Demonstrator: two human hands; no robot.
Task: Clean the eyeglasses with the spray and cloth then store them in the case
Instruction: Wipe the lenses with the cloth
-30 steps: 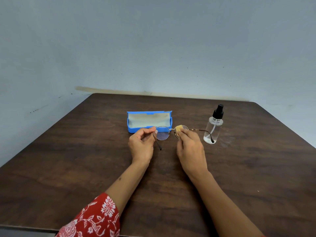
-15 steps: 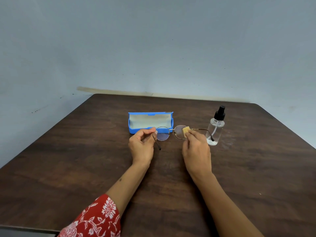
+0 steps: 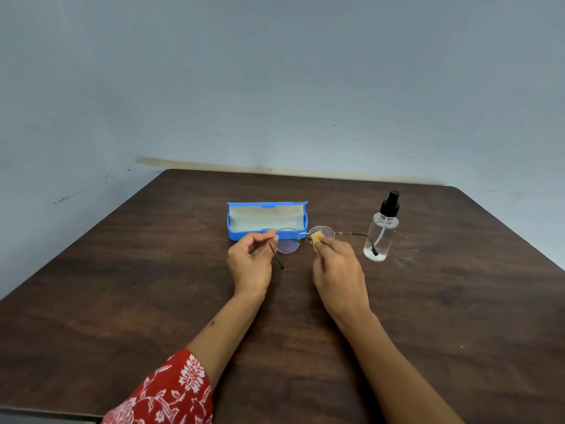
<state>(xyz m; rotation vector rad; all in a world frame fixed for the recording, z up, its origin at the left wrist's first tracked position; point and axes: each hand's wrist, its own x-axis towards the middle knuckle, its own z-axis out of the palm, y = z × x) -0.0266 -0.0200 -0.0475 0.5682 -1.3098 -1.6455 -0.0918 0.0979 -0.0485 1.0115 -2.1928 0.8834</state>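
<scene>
Between the fingers of the two hands, in the head view, the eyeglasses were held above the dark wooden surface, lenses facing the person. The left hand pinched the frame at its left hinge, fingers curled narrow round it, and the folded-in temple arm slanted down past the thumb. The right hand pinched a small yellow cloth against the right lens, fingertips closed tightly on it. The other temple arm stretched out to the right of those fingers, its dark tip showing in front of the spray bottle, which stood upright on the surface just beyond and to the right of the right fingers. The open blue case lay on the surface just behind the left fingers, its pale lining showing. A red floral sleeve covered the left upper arm.
</scene>
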